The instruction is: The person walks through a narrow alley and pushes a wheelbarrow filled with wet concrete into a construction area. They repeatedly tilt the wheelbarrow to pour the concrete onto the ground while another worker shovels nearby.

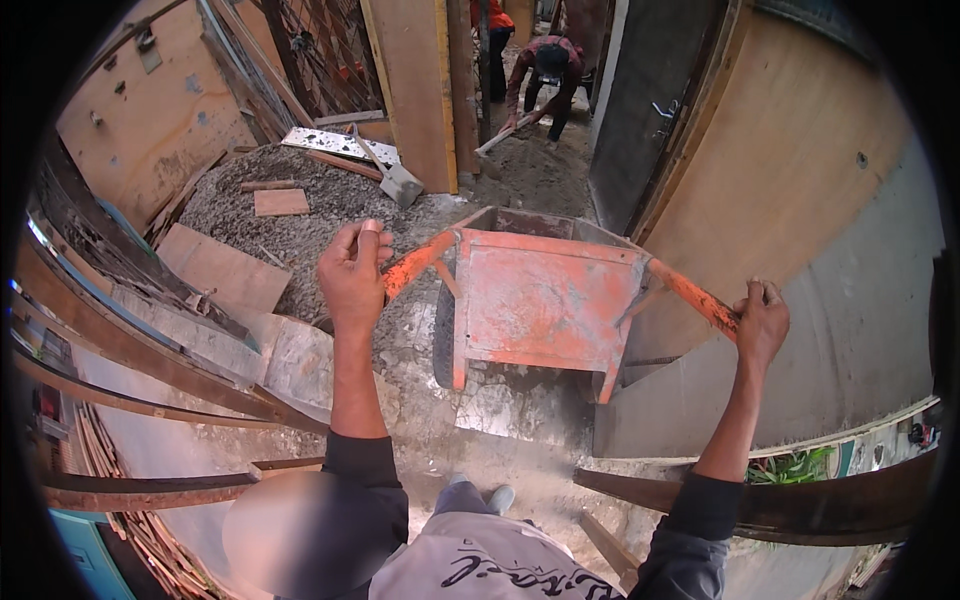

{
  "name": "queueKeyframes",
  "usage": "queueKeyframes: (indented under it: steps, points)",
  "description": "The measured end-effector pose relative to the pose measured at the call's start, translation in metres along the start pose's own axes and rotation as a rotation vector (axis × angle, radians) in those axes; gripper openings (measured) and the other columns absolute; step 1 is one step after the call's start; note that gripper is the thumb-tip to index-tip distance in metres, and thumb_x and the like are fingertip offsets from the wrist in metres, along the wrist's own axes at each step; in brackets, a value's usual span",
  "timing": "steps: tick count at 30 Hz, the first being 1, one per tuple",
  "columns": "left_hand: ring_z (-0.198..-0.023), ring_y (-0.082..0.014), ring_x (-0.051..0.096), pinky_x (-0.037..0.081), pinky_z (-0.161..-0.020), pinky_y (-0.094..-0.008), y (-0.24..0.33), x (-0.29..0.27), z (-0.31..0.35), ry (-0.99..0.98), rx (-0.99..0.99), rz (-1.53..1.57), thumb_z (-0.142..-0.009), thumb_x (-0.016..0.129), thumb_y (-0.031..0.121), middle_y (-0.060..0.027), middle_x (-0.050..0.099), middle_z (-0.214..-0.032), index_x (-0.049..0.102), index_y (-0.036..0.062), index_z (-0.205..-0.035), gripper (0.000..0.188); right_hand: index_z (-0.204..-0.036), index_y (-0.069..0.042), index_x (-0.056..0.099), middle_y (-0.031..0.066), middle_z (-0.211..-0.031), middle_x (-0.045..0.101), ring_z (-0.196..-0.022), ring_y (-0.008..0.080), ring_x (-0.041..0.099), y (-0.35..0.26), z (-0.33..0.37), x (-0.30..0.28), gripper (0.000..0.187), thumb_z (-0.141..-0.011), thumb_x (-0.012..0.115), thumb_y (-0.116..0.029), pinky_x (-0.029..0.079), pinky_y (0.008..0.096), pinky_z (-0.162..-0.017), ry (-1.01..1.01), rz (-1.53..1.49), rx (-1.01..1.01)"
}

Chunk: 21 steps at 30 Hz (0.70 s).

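Observation:
An orange-red wheelbarrow, scuffed and smeared with grey, stands in front of me, its flat panel facing me. My left hand is closed round the end of its left handle. Across from it, my right hand is closed at the end of the right handle. Both arms reach forward, set wide apart. Beside the left of the panel, part of a black tyre shows. Only a strip of the tray's inner wall is visible; the tray floor is hidden.
A gravel heap lies at the left, with boards and a shovel on its far side. Ahead, a bent-over co-worker works a long-handled tool in a sand pile. Plywood panels and a dark door line the right.

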<state>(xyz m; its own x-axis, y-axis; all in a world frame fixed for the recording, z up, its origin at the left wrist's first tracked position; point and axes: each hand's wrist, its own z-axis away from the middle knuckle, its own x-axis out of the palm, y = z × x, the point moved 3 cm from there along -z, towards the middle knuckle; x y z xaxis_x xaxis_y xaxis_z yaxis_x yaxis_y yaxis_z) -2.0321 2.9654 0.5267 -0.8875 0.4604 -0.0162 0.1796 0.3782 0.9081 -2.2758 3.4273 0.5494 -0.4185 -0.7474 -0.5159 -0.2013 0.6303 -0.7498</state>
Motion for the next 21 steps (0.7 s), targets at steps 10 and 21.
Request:
queueKeyframes:
  steps: [10,21]
  points:
    - [-0.073,-0.0119,0.065,0.053,-0.068,-0.0271,-0.0034,0.0044,-0.0046,0.002,-0.005,-0.001,-0.102,0.06,0.02,-0.0086,0.071,-0.084,0.071,-0.0045,-0.102,0.027,-0.093,-0.002,0.073,0.0071,-0.062,0.063,-0.059,0.0162,0.061,0.0,-0.0056,0.0078,0.034,-0.099,0.058,-0.032,0.048,0.0353,-0.064,0.017,0.003,0.001]
    - [-0.074,-0.0127,0.065,0.054,-0.069,-0.0274,-0.0049,0.0041,-0.0064,-0.008,-0.007,-0.01,-0.102,0.06,0.022,-0.0098,0.073,-0.085,0.071,-0.0041,-0.102,0.029,-0.09,-0.001,0.071,0.0063,-0.062,0.062,-0.06,0.0157,0.059,-0.0023,-0.0049,0.0082,0.035,-0.099,0.058,-0.032,0.047,0.035,-0.064,0.023,-0.006,0.003]
